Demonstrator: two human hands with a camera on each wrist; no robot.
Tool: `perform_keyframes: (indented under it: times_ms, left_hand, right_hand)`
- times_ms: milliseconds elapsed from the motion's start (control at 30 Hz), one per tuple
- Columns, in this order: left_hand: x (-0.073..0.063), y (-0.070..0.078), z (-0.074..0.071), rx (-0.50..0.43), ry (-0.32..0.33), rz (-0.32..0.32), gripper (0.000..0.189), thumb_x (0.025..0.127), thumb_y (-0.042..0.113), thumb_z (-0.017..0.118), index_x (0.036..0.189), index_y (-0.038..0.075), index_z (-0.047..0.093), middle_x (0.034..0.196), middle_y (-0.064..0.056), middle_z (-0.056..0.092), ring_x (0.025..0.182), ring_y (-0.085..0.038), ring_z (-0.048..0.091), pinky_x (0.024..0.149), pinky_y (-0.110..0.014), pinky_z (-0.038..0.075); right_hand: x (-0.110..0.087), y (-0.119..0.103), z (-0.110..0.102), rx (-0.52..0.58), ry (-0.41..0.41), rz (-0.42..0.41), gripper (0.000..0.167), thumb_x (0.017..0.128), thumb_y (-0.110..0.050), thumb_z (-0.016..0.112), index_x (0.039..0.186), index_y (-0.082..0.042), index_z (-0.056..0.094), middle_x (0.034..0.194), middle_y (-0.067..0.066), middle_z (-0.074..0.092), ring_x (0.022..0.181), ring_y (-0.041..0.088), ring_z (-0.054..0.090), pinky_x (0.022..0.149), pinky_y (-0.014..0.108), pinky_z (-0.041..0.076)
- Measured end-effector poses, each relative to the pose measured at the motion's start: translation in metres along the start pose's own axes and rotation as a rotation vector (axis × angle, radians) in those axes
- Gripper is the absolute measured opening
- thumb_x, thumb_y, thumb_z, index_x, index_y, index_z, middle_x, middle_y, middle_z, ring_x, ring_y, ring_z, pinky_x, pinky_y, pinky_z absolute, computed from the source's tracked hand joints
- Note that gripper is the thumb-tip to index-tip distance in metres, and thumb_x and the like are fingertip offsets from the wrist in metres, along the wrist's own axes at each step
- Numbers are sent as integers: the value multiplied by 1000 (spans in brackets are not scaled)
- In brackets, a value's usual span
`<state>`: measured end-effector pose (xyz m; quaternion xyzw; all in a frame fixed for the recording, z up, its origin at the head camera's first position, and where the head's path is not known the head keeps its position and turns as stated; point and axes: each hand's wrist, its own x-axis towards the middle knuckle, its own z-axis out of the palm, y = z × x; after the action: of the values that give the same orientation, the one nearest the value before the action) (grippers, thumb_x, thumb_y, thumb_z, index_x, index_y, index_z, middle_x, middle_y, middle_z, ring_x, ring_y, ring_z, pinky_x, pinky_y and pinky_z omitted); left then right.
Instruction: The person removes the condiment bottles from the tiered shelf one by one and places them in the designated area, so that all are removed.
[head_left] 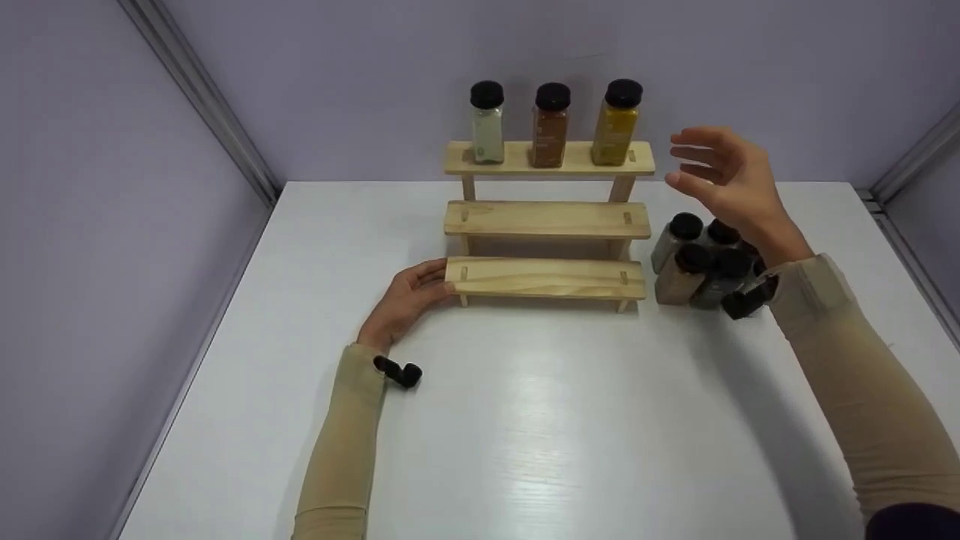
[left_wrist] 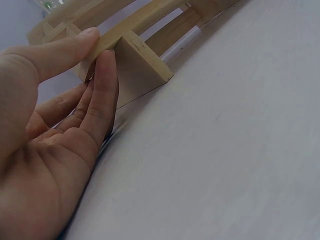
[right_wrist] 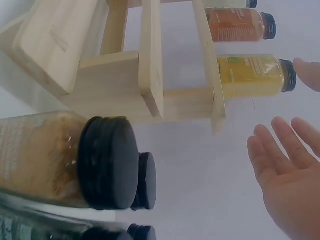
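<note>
A three-tiered wooden spice rack (head_left: 547,277) stands on the white table. My left hand (head_left: 405,304) pinches the left end of its lowest shelf, thumb on top and fingertips against the underside, as the left wrist view shows. On the top shelf stand a pale green spice jar (head_left: 489,131), a reddish-brown spice jar (head_left: 550,131) and a yellow spice jar (head_left: 616,127), all black-capped. To the right of the yellow jar, my right hand (head_left: 731,176) is raised in the air with fingers spread and slightly bent, apart from the jar and holding nothing.
Several more black-capped jars, including a tan one (head_left: 679,281), cluster right of the rack beneath my right forearm. The middle shelf (head_left: 547,219) has no jars. A pale wall (head_left: 375,90) rises behind the table (head_left: 465,420).
</note>
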<state>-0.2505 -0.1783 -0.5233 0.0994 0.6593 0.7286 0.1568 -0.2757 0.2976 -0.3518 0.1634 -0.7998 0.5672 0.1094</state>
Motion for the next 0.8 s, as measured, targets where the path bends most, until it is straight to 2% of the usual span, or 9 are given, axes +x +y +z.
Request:
perform_keyframes:
  times_ms: [233,533,667,800]
  left_hand:
    - [-1,0,-1,-20,8,0,62,102,6,73,158,-1,47,155,-22,54,136,-29,61,111,-34,57]
    - [0,-1,1,-6,-9,13,61,102,7,73,158,-1,48,154,-22,55,136,-28,61,110,-33,57]
    - [0,-1,2,3,-17,16,61,103,8,72,158,-1,47,155,-22,54,135,-28,61,109,-33,58]
    - [0,-1,2,-2,-14,17,62,103,7,73,158,-1,47,154,-22,54,135,-28,61,109,-34,58]
  right_hand:
    - [20,-7,13,-6,5,19,59,95,-13,83,148,-7,60,147,5,63,137,24,60,120,38,49]
    - [40,-12,28,3,6,-17,59,94,-14,82,148,-6,59,149,12,61,139,28,59,122,43,48]
    - [47,-11,34,1,19,-42,57,94,-12,81,146,-6,61,148,12,62,136,26,62,121,44,49]
    - [55,-8,38,16,32,-34,57,93,-12,81,146,-7,61,148,11,62,136,25,61,121,44,48]
